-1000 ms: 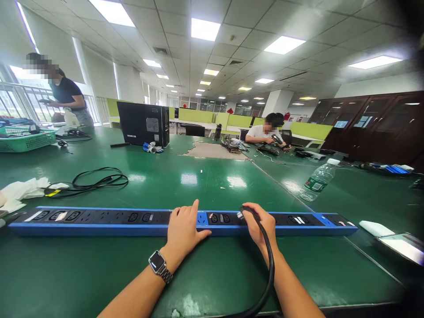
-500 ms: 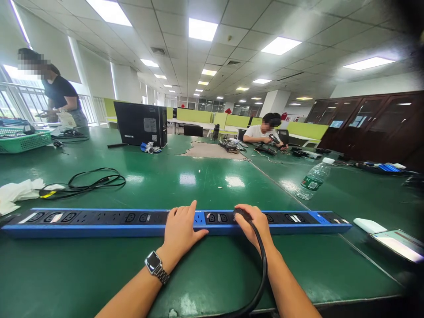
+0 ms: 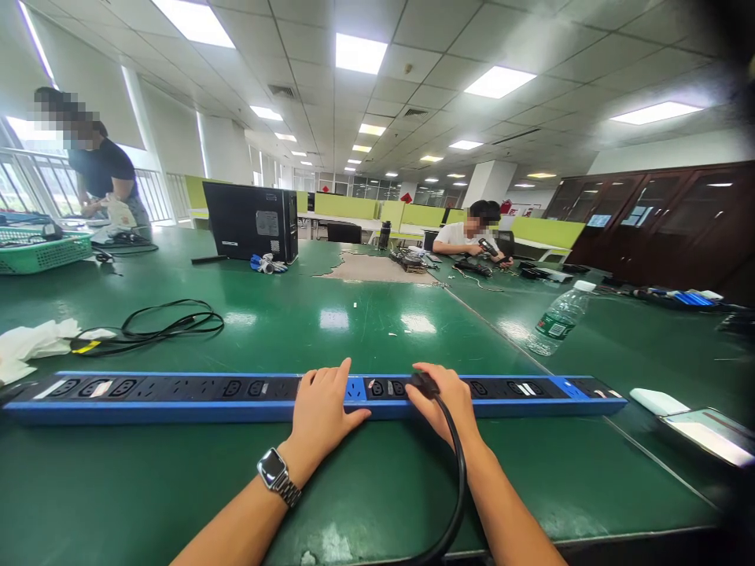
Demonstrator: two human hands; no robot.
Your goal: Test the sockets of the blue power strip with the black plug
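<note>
A long blue-and-black power strip (image 3: 389,409) lies across the green table, its sockets facing up. Left of its middle, my left hand (image 3: 322,401) grips it, with the thumb along the near side and the other fingers over the far edge. Between the thumb and fingers of my right hand (image 3: 449,397) is a black plug (image 3: 423,384), held at the sockets right of the middle. Whether its pins sit in a socket is hidden. From the plug a thick black cable (image 3: 458,479) curves down past the table's front edge. A watch (image 3: 273,468) is on my left wrist.
Beyond the strip's left half lie a thin coiled cable (image 3: 171,324) and white tissue (image 3: 35,346). On the right are a phone (image 3: 711,434) and a tilted water bottle (image 3: 560,322). A computer case (image 3: 251,224) stands farther back. Two people are across the table.
My right hand has shifted slightly left along the strip with the plug, and the cable's curve has followed. My left hand stays put. The person at the far left has moved a little.
</note>
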